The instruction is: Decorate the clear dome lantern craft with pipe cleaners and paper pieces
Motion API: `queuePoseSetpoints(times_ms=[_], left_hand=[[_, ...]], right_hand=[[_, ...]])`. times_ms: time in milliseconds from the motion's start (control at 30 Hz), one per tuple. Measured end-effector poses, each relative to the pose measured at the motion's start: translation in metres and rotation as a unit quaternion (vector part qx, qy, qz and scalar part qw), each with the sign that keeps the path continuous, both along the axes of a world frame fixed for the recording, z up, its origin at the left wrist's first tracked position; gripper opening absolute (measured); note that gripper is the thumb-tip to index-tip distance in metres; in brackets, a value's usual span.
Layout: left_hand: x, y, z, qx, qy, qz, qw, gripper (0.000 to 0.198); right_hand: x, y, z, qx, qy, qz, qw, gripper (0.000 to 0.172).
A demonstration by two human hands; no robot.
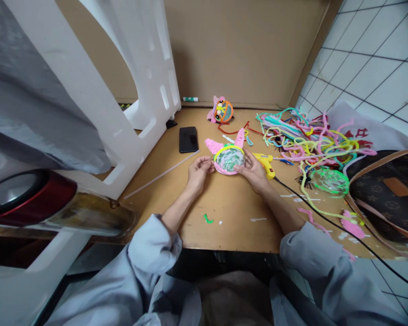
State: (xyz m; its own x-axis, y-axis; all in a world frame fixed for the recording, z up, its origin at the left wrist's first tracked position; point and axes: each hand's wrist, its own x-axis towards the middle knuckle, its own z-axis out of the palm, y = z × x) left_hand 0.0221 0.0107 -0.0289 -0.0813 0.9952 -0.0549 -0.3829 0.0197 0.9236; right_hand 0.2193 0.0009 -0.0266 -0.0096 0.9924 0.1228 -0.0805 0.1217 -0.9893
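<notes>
Along the brown table I record, at right, a dark patterned bag; a tangled heap of coloured fuzzy stems lies beyond it and leftward. At mid-table I find the eared craft piece, round and yellow-banded, between the hands. Right hand: closed on its right edge, thumb over the front. Left hand: fingertips pinched at its left rim; I cannot tell whether they grip it. A yellow glue gun lies just beside the right hand, a black phone beyond the left. Near the front edge I note a green scrap.
</notes>
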Motion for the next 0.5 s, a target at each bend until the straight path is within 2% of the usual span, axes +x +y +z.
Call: queuePoseSetpoints(times_ms=[100, 267, 367, 500], left_hand=[[0.0, 0.001, 0.0, -0.032, -0.061, -0.018, 0.997, 0.024], [0.006, -0.001, -0.001, 0.002, -0.119, -0.091, 0.989, 0.04], [0.01, -0.002, -0.003, 0.004, -0.135, -0.126, 0.983, 0.04], [0.01, -0.001, -0.004, -0.007, -0.169, -0.123, 0.978, 0.031]], right_hand=[[0.001, 0.003, -0.004, -0.014, 0.019, -0.025, 0.999, 0.124], [0.0, 0.008, -0.009, -0.027, 0.066, -0.044, 0.997, 0.111], [-0.002, 0.005, -0.008, -0.032, 0.101, -0.042, 0.994, 0.097], [-0.005, -0.001, -0.001, -0.023, 0.113, -0.017, 0.993, 0.076]])
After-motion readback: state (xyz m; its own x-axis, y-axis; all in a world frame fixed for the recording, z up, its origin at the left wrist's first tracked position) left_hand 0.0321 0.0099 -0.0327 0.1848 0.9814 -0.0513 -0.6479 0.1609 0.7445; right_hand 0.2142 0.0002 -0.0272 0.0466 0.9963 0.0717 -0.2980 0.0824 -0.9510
